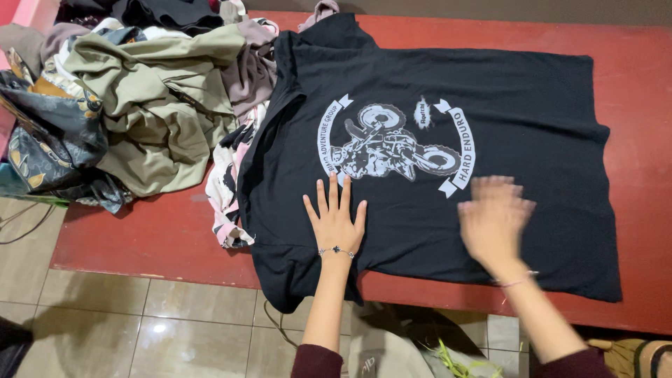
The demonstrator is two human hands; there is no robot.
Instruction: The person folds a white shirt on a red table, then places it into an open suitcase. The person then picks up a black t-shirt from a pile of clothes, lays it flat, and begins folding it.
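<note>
Your left hand (335,218) lies flat and open, fingers spread, palm down on the black T-shirt (518,126), gripping nothing; it presses the cloth just below the white motorcycle print (392,148). Your right hand (494,218) is blurred, also open with the fingers loosely extended, resting on or just over the same shirt to the right of the print, with nothing in its grasp. You wear a thin bracelet (337,250) on the left wrist and a thin band on the right. That T-shirt is spread out, print up, across the red table (640,77), one sleeve hanging over the near edge. Just beside it on the left sits a heap of crumpled clothes, with an olive-green garment (157,98) on top and a pink-and-black patterned piece (225,182) touching the shirt's edge. Beige floor tiles (140,329) show below the table.
</note>
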